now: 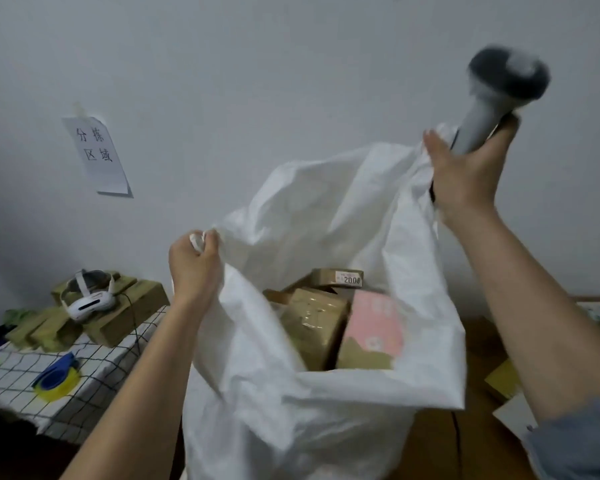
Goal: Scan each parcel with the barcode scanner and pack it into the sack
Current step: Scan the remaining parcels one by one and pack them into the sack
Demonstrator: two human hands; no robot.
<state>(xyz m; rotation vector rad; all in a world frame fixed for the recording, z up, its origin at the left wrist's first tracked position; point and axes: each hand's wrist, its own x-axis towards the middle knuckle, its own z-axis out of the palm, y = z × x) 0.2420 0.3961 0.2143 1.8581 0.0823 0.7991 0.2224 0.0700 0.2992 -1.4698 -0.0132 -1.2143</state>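
Note:
A large white woven sack [312, 393] is held up in front of me with its mouth open. My left hand [194, 268] grips the sack's left rim in a fist. My right hand [465, 168] is raised higher; it holds the grey barcode scanner [489, 109] by its handle and pinches the sack's right rim against it. The scanner's dark head points up and is blurred. Inside the sack lie brown cardboard parcels [312, 323], a pink parcel [374, 327] and a flat box with a white label [340, 278].
At the left, a checked tablecloth [21, 372] carries a blue and yellow tape dispenser [58, 379], a white headset [87, 296] and green-brown boxes [125, 317]. A paper sign [96, 154] hangs on the white wall. More cardboard [503, 375] lies at the lower right.

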